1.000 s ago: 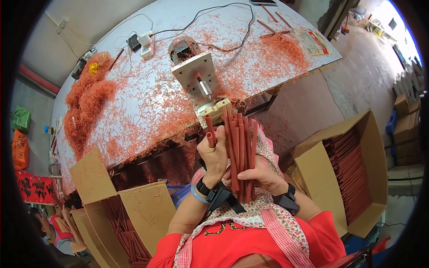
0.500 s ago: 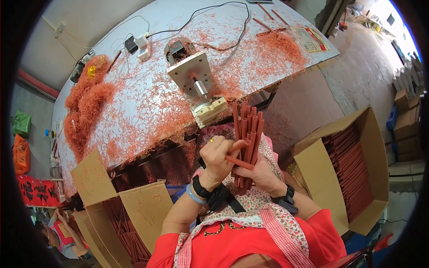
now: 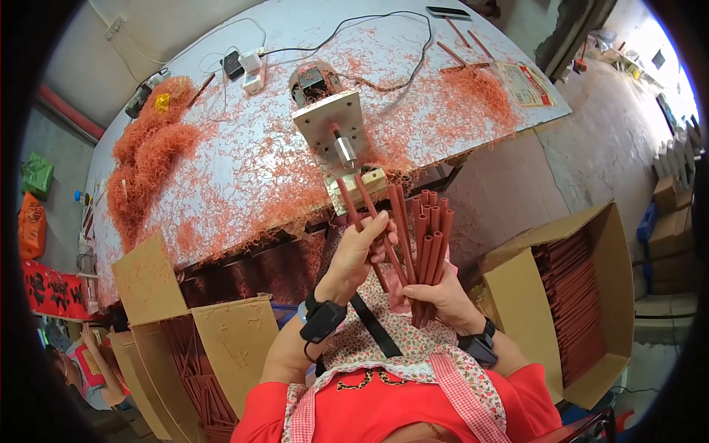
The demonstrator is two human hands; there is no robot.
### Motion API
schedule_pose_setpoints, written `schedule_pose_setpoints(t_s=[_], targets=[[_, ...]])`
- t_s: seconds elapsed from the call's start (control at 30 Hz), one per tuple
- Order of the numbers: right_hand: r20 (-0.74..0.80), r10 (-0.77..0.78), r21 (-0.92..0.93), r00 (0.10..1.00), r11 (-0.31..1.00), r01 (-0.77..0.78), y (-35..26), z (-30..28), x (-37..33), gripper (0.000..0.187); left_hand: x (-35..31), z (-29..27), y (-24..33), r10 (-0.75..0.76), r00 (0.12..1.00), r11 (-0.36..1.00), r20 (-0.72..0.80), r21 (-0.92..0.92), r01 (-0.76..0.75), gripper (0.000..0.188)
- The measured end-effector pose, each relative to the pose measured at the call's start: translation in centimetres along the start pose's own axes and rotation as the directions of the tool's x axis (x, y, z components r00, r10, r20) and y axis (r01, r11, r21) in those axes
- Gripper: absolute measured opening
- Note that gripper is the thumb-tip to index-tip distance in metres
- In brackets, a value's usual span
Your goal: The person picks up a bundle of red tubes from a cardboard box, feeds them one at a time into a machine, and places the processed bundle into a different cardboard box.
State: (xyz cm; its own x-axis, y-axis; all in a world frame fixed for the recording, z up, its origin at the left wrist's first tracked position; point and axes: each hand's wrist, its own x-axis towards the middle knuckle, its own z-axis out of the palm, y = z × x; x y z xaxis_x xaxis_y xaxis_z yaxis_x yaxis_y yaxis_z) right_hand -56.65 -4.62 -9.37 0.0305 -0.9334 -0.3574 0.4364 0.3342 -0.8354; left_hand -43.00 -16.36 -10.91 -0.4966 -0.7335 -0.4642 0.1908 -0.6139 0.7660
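Observation:
In my left hand (image 3: pixel 356 255) are two thin reddish-brown tubes (image 3: pixel 348 201), pinched between thumb and fingers and pointing up toward the machine. My right hand (image 3: pixel 446 297) is wrapped round the lower part of a bundle of similar tubes (image 3: pixel 433 238), whose ends look hollow. The bundle stands nearly upright in front of my flowered apron (image 3: pixel 373 336). Just beyond my left hand is a motor-driven machine with a metal plate (image 3: pixel 330 122), a silver spindle (image 3: pixel 345 150) and a cream block (image 3: pixel 377 179) at the table edge.
Orange-red shavings (image 3: pixel 151 148) pile up and scatter over the white table (image 3: pixel 251 136). Cardboard boxes of tubes stand at the right (image 3: pixel 528 325) and the lower left (image 3: pixel 236 340). A black cable (image 3: pixel 325 46) crosses the table. Another person (image 3: pixel 96 365) is at the lower left.
My left hand has turned its tubes from pointing across the bundle to pointing up toward the machine. The bundle in my right hand has shifted slightly right and fanned out.

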Motion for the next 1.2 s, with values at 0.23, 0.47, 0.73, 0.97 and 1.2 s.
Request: schedule_pose_setpoints(t_s=[0.23, 0.47, 0.73, 0.97, 1.2], targets=[[0.017, 0.028, 0.036, 0.999, 0.999, -0.029, -1.5, 0.8, 2.5, 0.046, 1.3, -1.2, 0.3, 0.114, 0.993, 0.990, -0.001, -0.080, -0.114, 0.027], [0.009, -0.036, -0.177, 0.999, 0.984, 0.038, 0.7, -0.3, 1.3, 0.048, 0.1, -0.5, 0.7, 0.002, 0.987, 0.923, 0.160, -0.380, 0.060, 0.026], [-0.034, -0.102, 0.013, 0.994, 0.995, 0.102, -0.2, 0.8, 0.6, 0.058, 0.1, 0.1, -1.3, -0.008, 0.969, 0.866, 0.246, -0.483, 0.130, 0.027], [0.007, 0.082, 0.049, 0.997, 0.995, -0.082, -1.5, 0.8, 2.2, 0.059, 1.2, -1.9, -0.5, 0.024, 0.976, 0.958, 0.216, -0.285, 0.040, 0.026], [0.086, 0.159, 0.047, 0.983, 0.985, -0.164, -1.7, 0.7, 2.2, 0.053, 1.3, -2.4, 1.3, 0.030, 0.969, 0.987, 0.245, -0.157, 0.009, 0.024]])
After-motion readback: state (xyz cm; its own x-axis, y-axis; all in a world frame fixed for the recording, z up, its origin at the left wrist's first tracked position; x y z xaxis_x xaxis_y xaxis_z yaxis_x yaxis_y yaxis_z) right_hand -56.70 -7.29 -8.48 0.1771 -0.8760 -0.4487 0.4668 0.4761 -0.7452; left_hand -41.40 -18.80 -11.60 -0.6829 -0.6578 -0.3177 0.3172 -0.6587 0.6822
